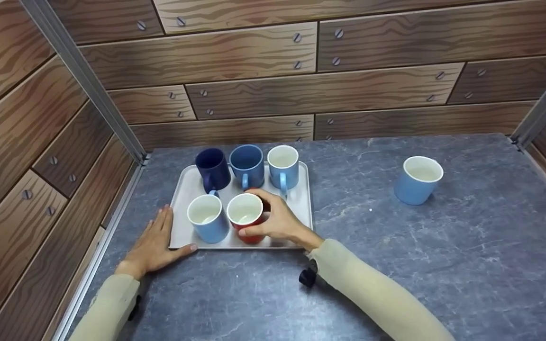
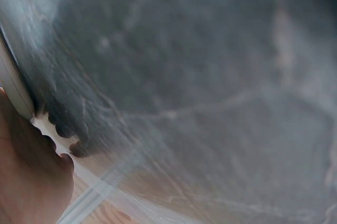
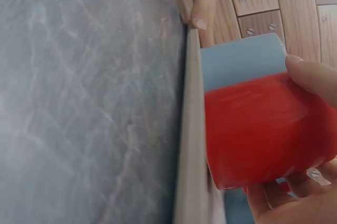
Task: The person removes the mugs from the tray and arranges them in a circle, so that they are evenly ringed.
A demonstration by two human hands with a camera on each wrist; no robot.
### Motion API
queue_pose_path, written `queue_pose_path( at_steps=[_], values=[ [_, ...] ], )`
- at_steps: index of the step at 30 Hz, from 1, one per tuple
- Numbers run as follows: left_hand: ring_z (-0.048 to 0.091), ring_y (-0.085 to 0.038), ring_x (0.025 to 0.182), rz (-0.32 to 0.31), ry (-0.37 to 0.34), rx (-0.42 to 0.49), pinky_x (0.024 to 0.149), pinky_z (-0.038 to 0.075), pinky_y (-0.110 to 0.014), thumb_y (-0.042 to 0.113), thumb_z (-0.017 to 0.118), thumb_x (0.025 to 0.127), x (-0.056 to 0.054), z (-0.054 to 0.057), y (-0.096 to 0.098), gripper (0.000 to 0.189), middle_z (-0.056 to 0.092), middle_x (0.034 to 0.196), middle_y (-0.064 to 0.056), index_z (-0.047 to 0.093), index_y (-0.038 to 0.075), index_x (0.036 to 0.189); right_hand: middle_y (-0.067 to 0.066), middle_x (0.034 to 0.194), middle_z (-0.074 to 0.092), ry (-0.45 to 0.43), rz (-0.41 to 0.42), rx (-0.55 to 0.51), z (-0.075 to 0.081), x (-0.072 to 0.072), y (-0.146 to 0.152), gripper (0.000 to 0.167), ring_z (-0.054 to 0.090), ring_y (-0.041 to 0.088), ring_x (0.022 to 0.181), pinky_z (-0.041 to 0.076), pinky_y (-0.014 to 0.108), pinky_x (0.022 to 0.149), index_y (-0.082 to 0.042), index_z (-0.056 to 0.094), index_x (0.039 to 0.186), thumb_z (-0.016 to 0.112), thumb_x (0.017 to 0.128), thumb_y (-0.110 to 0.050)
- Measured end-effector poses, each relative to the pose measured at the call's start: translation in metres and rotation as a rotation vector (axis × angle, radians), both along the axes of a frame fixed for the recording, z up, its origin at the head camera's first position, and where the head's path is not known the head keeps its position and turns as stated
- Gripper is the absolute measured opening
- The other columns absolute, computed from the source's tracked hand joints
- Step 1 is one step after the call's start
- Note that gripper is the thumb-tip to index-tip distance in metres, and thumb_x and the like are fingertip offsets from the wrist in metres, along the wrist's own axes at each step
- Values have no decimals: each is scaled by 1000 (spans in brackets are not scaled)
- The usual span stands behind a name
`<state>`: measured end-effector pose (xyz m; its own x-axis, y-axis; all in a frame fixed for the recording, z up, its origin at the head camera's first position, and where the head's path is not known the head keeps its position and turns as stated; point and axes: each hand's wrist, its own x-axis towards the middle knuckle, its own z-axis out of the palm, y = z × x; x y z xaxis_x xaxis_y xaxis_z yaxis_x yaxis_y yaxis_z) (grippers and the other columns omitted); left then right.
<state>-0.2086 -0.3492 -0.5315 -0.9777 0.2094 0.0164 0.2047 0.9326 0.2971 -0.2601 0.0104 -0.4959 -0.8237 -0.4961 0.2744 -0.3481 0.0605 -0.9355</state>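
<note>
My right hand (image 1: 278,219) grips a red mug (image 1: 249,230) with a white inside, thumb on its near side and fingers behind it. The right wrist view shows this red mug (image 3: 263,129) at the tray's edge, beside a light blue mug (image 3: 242,58). In the head view that light blue mug (image 1: 210,225) stands just left of the red one. Both are on a pale tray (image 1: 183,189). With fingers straight, my left hand (image 1: 157,246) lies along the tray's left edge, its thumb at the near-left corner.
Behind on the tray stand a dark navy mug (image 1: 213,169), a mid-blue mug (image 1: 247,166) and a light blue mug (image 1: 284,168) with handles facing me. Another light blue mug (image 1: 416,184) stands on the grey marbled table (image 1: 372,246) to the right. Wood-patterned walls (image 1: 254,57) enclose the back and sides.
</note>
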Motion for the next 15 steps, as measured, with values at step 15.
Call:
queue_pose_path(
  at_steps=[15],
  values=[
    [12, -50, 163, -12, -3, -9, 133, 16, -64, 74, 67, 91, -1, 0, -2, 126, 10, 176, -31, 13, -12, 166, 17, 127, 74, 87, -58, -43, 35, 10, 56, 83, 71, 30, 111, 58, 35, 100, 0, 65, 141, 100, 66, -6]
  ],
)
